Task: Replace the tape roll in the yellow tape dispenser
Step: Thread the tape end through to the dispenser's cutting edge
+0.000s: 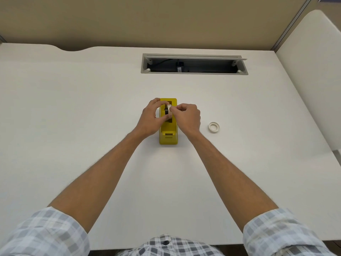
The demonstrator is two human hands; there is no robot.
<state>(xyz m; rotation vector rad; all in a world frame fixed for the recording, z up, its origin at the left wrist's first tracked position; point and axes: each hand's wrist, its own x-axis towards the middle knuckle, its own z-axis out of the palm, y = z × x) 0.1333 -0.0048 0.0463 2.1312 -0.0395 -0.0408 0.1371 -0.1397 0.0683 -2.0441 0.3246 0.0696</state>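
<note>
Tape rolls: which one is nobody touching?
The white ring lying flat on the desk, right of the yellow dispenser. The other roll sits in the dispenser between both hands.

A white table (92,108) seen from above. Near its middle stands a yellow tape dispenser (168,133), its cutter end toward the person. Both hands meet over its open well: the left hand (151,120) cups the dispenser's left side, the right hand (186,118) pinches a white tape roll (169,109) on a black hub. A second white roll (213,127) lies flat to the right, apart. A cable tray opening (193,64) sits at the far edge.
</note>
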